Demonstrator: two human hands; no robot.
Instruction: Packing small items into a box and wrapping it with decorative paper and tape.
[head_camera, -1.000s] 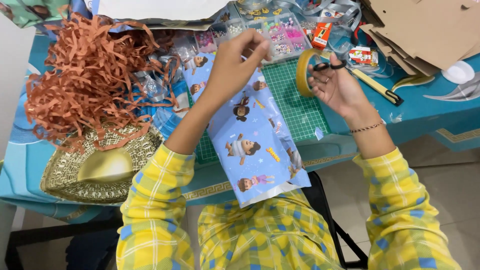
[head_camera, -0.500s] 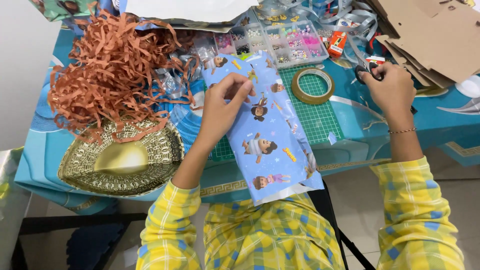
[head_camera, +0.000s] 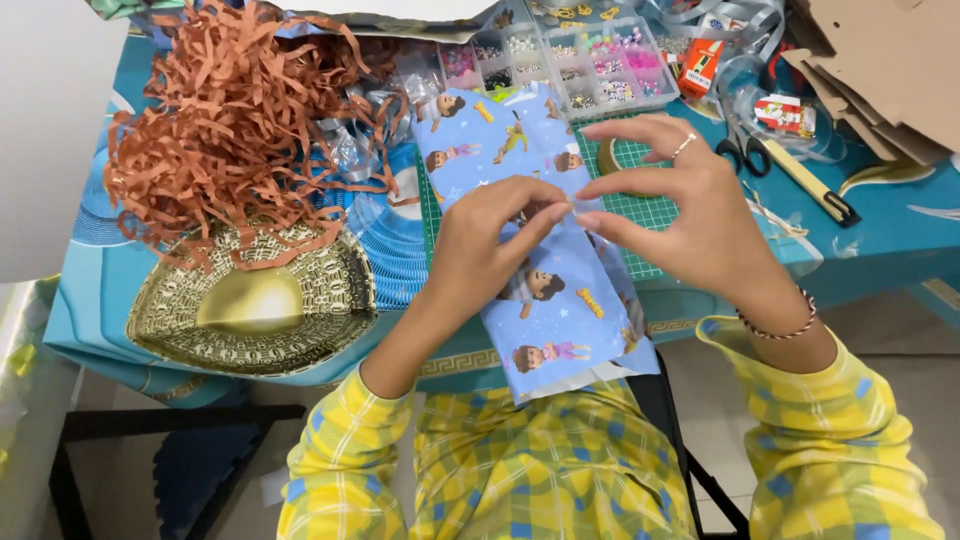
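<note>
Head view: blue cartoon-printed wrapped parcel (head_camera: 545, 290) overhangs the bench's near edge. Left hand (head_camera: 480, 250) and right hand (head_camera: 690, 215) meet above it, fingertips pinched on something too small to tell. Toward the far edge, a clear bead box (head_camera: 560, 60); beside it a small orange carton (head_camera: 700, 62).

**Room & furniture**

Table (head_camera: 900, 250) wore a blue cloth w/ gold key-pattern trim. Pale wall (head_camera: 45, 130) stood at left. Floor (head_camera: 900, 330) was light, prob. tiled. Black frame (head_camera: 120, 425) sat beneath. Lighting even, soft.
</note>
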